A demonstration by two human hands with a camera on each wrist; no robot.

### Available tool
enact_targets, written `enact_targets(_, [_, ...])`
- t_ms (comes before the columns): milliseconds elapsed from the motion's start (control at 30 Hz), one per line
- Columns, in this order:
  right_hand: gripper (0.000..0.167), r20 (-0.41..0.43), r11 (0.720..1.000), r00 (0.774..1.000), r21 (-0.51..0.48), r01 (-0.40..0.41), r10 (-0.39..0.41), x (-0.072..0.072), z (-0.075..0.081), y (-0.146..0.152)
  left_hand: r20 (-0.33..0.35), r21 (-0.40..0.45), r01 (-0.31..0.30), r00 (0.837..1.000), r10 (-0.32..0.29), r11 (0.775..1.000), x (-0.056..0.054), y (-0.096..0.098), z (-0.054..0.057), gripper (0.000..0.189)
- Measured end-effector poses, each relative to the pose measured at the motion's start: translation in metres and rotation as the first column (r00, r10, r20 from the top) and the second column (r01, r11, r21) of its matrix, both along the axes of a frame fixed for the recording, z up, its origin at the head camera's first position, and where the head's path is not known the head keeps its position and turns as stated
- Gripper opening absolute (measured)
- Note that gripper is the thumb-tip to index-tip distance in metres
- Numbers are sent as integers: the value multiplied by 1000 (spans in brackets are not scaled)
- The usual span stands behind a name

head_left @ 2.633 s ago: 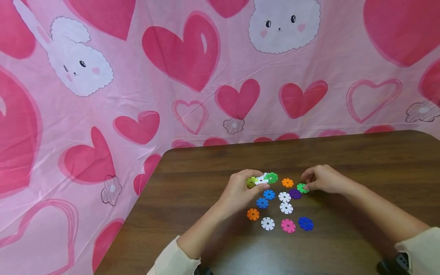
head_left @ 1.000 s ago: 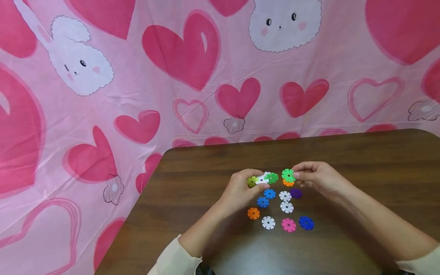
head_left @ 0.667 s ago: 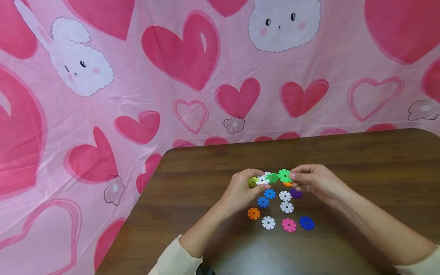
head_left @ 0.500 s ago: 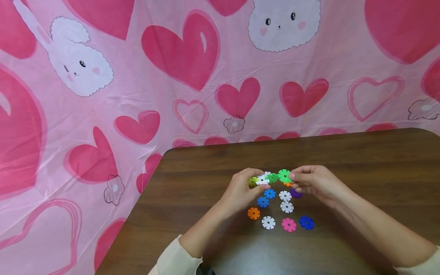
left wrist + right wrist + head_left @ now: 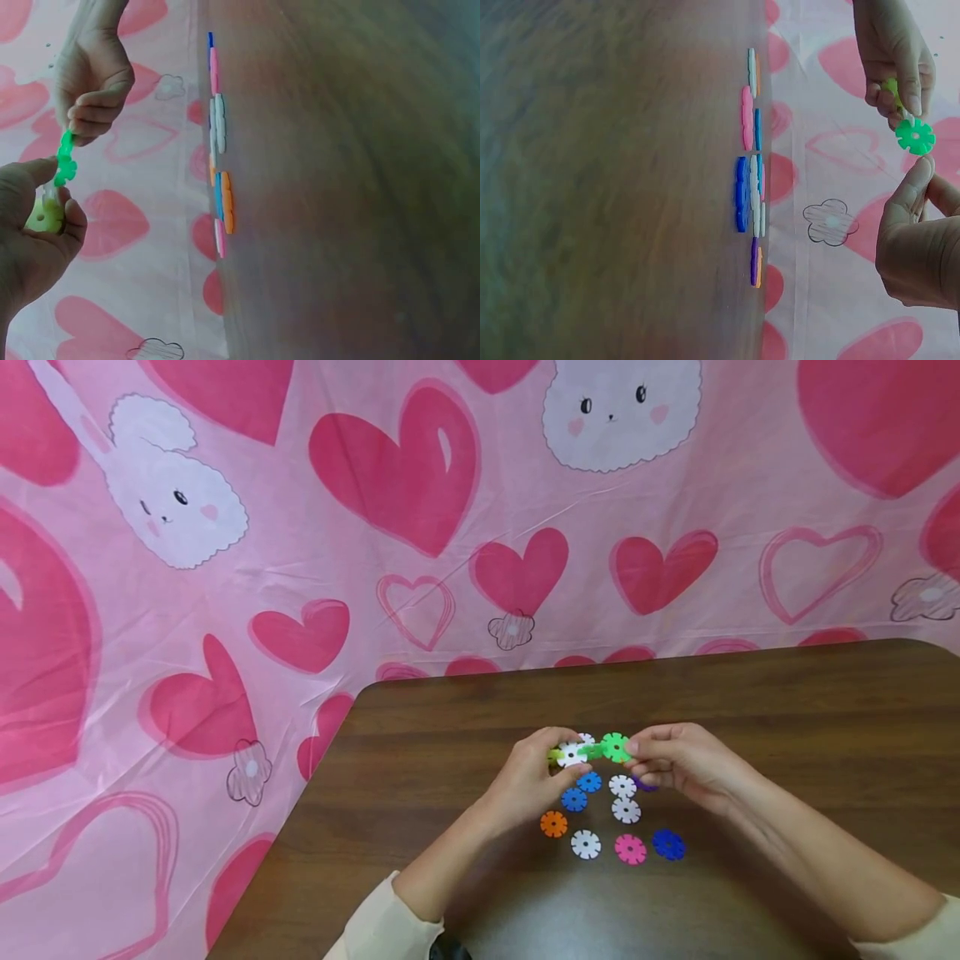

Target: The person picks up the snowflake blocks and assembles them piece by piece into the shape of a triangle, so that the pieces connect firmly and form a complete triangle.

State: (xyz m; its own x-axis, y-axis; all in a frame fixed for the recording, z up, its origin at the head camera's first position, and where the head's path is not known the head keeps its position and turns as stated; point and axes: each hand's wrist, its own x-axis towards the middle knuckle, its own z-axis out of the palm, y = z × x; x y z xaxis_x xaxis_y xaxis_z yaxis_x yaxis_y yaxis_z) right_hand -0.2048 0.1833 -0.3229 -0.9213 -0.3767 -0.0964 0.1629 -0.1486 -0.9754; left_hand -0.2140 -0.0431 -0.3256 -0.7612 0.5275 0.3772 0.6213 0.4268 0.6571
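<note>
My left hand (image 5: 517, 777) holds a short chain of notched interlocking discs above the table. In it are a yellow-green disc (image 5: 45, 217), partly covered by fingers, a white disc (image 5: 573, 754) and a green disc (image 5: 592, 750) at the right end. Between thumb and fingers, my right hand (image 5: 690, 764) pinches a bright green disc (image 5: 617, 747). That disc meets the chain's green end edge to edge; whether the slots are engaged, I cannot tell. In the right wrist view the bright green disc (image 5: 915, 136) faces the camera between both hands.
Loose discs lie flat on the wooden table (image 5: 787, 710): a light blue disc (image 5: 574, 799), an orange disc (image 5: 553, 824), a pink disc (image 5: 631, 850), a dark blue disc (image 5: 669, 844) and several white ones. A purple disc (image 5: 647, 783) is partly hidden by the right hand.
The right hand has lifted the bright green disc from beside the purple one and brought it left against the chain. The left hand has stayed nearly still; the chain's green disc has turned more edge-on.
</note>
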Motion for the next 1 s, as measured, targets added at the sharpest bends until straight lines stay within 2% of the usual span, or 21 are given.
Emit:
enact_targets(167, [10, -10, 999, 1000, 36, -28, 28, 0, 1, 0, 30, -25, 21, 999, -20, 999, -1, 0, -2, 32])
enact_targets(433, [11, -24, 994, 1000, 112, -4, 7, -1, 3, 1, 65, -46, 60, 996, -57, 997, -3, -1, -2, 29])
enact_targets(733, [10, -22, 994, 1000, 106, 0, 2, -4, -2, 0, 131, -7, 65, 989, -64, 998, -5, -2, -5, 26])
enact_targets(1000, [11, -30, 991, 999, 134, -26, 30, -6, -4, -1, 139, -42, 58, 989, -52, 997, -4, -1, -4, 27])
